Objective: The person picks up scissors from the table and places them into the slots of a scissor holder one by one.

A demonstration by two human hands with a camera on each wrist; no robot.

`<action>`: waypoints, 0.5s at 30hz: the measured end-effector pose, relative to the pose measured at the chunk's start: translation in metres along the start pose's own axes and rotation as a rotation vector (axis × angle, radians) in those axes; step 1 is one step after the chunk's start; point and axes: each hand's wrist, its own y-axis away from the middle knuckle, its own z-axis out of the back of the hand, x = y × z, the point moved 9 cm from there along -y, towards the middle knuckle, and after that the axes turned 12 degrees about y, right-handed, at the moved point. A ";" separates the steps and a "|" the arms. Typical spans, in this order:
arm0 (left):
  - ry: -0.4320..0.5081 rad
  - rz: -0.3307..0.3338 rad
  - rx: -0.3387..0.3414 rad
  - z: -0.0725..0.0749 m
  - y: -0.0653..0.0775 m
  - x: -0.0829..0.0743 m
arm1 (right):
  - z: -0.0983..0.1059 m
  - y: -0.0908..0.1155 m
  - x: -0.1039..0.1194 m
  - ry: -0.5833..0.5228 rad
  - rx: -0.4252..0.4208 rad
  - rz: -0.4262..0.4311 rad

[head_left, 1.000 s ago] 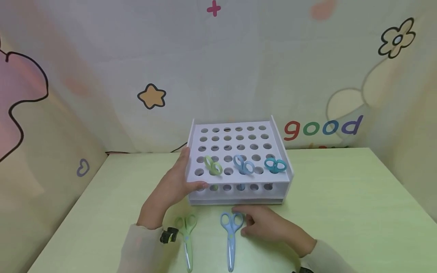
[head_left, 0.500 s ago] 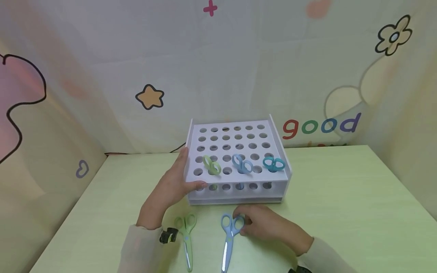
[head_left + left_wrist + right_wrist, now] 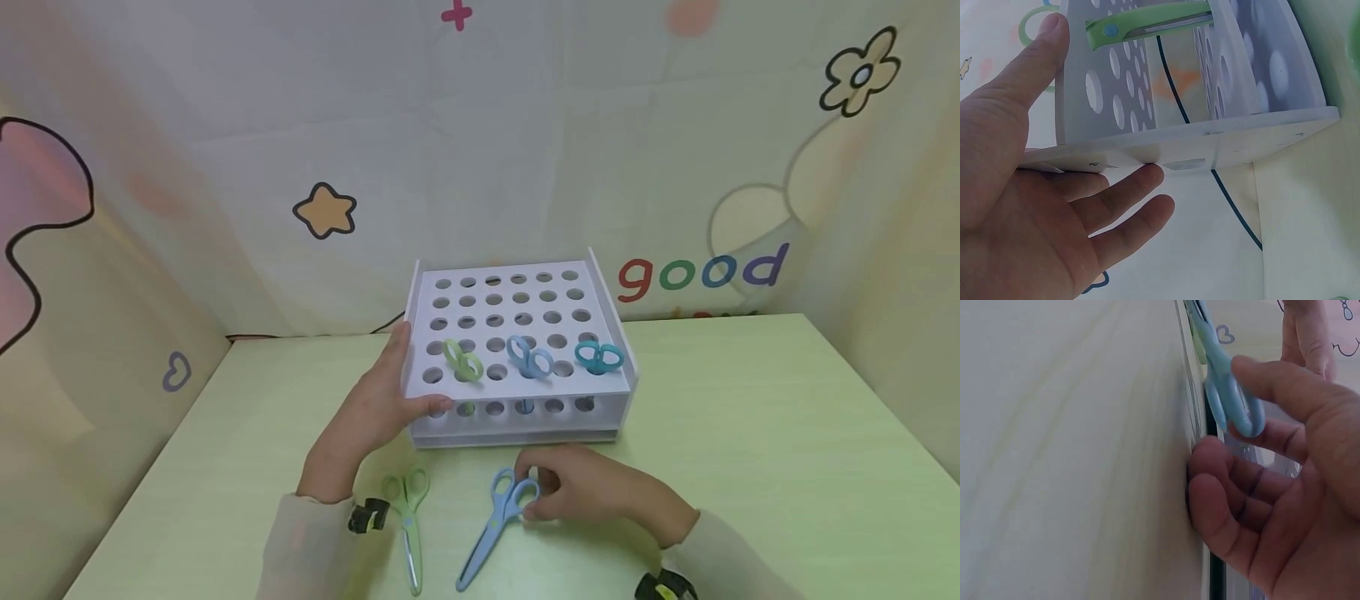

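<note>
- Light-blue plastic-handled scissors (image 3: 495, 527), head view: on the pale-green table (image 3: 735, 417), just near of the white perforated two-tier rack (image 3: 551, 387). Change over the last second: tips swung from pointing straight near to near-left. Right hand (image 3: 581, 487) went from beside the right loop to pinching it. My read: grip is made, pick-up started. Can't tell if they're off the table.
- Same view, unchanged: light-green plastic-handled scissors (image 3: 409, 521) lie flat to the left, handles far. Racked, left to right: small-looped green scissors (image 3: 462, 362), pale-blue scissors (image 3: 528, 358), teal scissors (image 3: 597, 358), handles up. Left hand (image 3: 375, 408) holds the rack's near-left corner, thumb well apart from fingers.
- Left wrist view: thumb over the upper board's near edge, a fingertip against the outer side wall, last fingers loosely bent. Green blade spans the gap between boards.
- Right wrist view: thumb and index nearly together on one light-blue loop; remaining fingers curled in, close by the tabletop. Exact index contact partly hidden.
</note>
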 end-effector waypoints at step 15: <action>0.020 -0.023 -0.001 0.001 0.001 -0.003 | 0.007 0.000 0.006 -0.433 -0.032 0.019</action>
